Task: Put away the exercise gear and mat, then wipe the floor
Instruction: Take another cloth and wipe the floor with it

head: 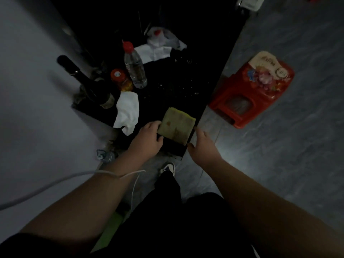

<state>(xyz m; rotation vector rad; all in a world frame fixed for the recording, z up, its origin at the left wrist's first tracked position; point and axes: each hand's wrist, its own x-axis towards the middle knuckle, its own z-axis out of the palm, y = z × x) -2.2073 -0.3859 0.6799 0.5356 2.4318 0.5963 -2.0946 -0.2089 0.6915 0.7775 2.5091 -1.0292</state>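
The left hand [149, 138] is curled at the near left edge of the folded cloth [176, 125], with its fingertips pinching that edge. The right hand [202, 141] is held just beside the cloth's right edge at 3 o'clock, fingers loosely bent; contact cannot be confirmed. The cloth is located on the near end of the black desk [167, 86], at 6 o'clock of the clear water bottle [134, 67]. The cloth is judged to be light, soft and limp; it should be taken at two opposite edges so that the fold is kept. Its surface appears yellow-green, matte and stained. A crumpled white rag [128, 110] lies at 9 o'clock of the cloth. A glossy red plastic stool [251, 90] stands on the grey floor [297, 146] at 2 o'clock.
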